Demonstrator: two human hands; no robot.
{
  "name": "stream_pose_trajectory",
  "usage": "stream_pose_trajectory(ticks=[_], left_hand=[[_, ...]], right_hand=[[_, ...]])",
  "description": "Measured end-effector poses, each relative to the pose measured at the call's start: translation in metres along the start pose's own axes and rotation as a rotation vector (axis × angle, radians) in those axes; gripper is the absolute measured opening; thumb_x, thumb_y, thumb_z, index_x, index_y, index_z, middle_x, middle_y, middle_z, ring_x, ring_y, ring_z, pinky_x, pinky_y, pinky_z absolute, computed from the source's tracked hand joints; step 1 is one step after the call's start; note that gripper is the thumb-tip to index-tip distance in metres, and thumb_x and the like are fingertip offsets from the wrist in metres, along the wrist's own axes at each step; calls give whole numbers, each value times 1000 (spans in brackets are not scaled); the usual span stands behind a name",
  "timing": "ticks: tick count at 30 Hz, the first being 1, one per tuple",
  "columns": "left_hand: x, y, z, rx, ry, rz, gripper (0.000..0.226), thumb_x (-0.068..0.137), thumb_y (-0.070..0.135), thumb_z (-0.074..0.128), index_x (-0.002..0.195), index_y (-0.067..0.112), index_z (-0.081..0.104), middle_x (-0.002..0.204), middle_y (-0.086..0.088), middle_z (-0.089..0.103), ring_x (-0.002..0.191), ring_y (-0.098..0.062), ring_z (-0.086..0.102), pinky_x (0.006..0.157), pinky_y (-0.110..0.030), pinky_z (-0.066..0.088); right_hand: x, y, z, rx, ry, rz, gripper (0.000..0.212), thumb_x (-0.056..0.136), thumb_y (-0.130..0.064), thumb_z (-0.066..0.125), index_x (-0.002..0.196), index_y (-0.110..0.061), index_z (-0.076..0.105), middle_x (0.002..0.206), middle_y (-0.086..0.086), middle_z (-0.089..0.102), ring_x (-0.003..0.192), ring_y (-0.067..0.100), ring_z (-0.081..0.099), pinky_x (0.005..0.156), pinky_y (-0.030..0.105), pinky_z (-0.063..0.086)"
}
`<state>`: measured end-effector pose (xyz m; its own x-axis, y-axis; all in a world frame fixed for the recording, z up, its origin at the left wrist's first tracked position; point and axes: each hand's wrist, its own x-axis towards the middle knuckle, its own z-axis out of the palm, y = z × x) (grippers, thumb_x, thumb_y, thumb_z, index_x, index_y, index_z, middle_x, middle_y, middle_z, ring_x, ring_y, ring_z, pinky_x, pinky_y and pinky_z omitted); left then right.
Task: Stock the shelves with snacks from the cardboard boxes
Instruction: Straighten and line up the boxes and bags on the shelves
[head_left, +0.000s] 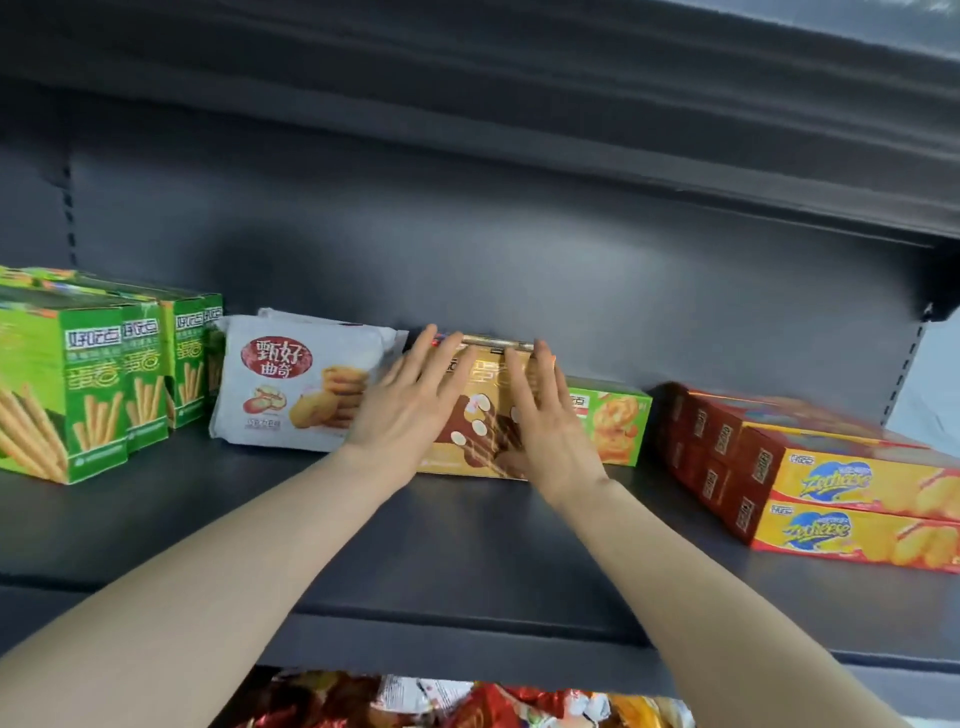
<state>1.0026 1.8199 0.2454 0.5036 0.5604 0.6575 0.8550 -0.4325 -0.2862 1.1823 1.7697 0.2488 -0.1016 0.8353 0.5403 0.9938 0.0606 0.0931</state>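
The shelf (467, 545) is dark grey. The middle box (485, 387) is gold and brown with white spots. Left of it is a white bag (291, 384) with a red circle, then green boxes (93, 384). Right of it is a green box (613, 421), then red-and-yellow boxes (852, 483) with blue letters.

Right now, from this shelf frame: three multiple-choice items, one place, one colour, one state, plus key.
1. What is the left neighbour of the gold box? A. white cookie bag B. red boxes C. nothing
2. What colour are the far-left stick-snack boxes? A. blue B. green C. red
3. Hands on the gold box? A. only one touches B. both are fists C. left hand and right hand lie flat on it, fingers straight
Key: 1 A, the bag stands just left of it. 2 B, their faces are green. 3 C, both palms press its front.
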Motion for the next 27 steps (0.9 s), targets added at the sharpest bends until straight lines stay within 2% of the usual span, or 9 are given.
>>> stream_pose_trajectory(ticks=[2, 6, 9, 11, 14, 17, 20, 23, 27], left_hand=[[8, -10, 8, -10, -10, 18, 99, 84, -9, 55, 157, 11, -9, 165, -9, -7, 152, -31, -8, 121, -44, 21], [29, -23, 27, -19, -1, 4, 99, 85, -10, 58, 157, 9, -8, 166, -8, -2, 153, -29, -4, 120, -41, 28], [36, -21, 34, -54, 15, -31, 96, 85, -7, 60, 157, 9, -2, 164, -8, 5, 153, -29, 1, 115, -43, 37], [37, -19, 34, -47, 24, -33, 96, 85, -7, 60, 157, 9, 0, 164, -7, 7, 153, -28, 3, 115, -41, 36], [37, -19, 30, -61, 21, -38, 100, 82, -8, 64, 157, 11, 0, 163, -6, 6, 153, -28, 1, 117, -37, 34], [36, -20, 29, -205, 29, -124, 106, 72, -5, 79, 153, 21, 17, 162, -5, 4, 151, -36, 3, 111, -46, 41], [46, -25, 27, -319, -28, -149, 103, 70, 11, 87, 148, 28, 22, 161, -9, 6, 146, -38, 24, 111, -48, 39], [61, -29, 19, -280, -130, -131, 114, 67, 30, 90, 153, 28, 14, 157, -10, 22, 136, -37, 41, 105, -45, 43], [68, -29, 16, -323, -180, -165, 105, 70, 28, 89, 151, 25, 23, 149, -6, 32, 121, -37, 54, 96, -45, 47]], right_hand=[[12, -1, 10, 30, 8, 39, 118, 88, -30, 74, 155, -23, -23, 163, 11, -25, 153, 35, -2, 122, 40, 25], [37, -2, 32, -3, 63, 55, 131, 79, -19, 84, 153, -28, -25, 164, 10, -16, 153, 36, 3, 117, 40, 36], [48, 1, 41, -56, 91, 38, 136, 74, -21, 88, 152, -27, -23, 162, 14, -5, 152, 40, 8, 118, 42, 31], [50, 3, 41, -97, 105, 31, 134, 74, -18, 88, 153, -24, -21, 161, 19, 1, 150, 44, 9, 120, 44, 25], [50, 1, 38, -32, 88, 36, 125, 80, -11, 82, 156, -23, -17, 163, 17, -2, 151, 43, 0, 121, 44, 21], [51, 2, 31, 59, 89, 20, 115, 78, -23, 85, 157, -19, 2, 162, 16, 6, 152, 42, -2, 122, 47, 20], [60, 8, 18, 99, 175, 4, 101, 66, -41, 90, 147, -17, 33, 154, 12, 30, 149, 37, 17, 117, 49, 31], [75, 11, 5, 123, 145, 10, 101, 64, -50, 88, 145, -18, 38, 150, 6, 40, 139, 30, 36, 108, 46, 41], [85, 16, 5, 173, 33, 27, 94, 67, -48, 87, 145, -20, 42, 138, 3, 51, 131, 27, 41, 102, 38, 42]])
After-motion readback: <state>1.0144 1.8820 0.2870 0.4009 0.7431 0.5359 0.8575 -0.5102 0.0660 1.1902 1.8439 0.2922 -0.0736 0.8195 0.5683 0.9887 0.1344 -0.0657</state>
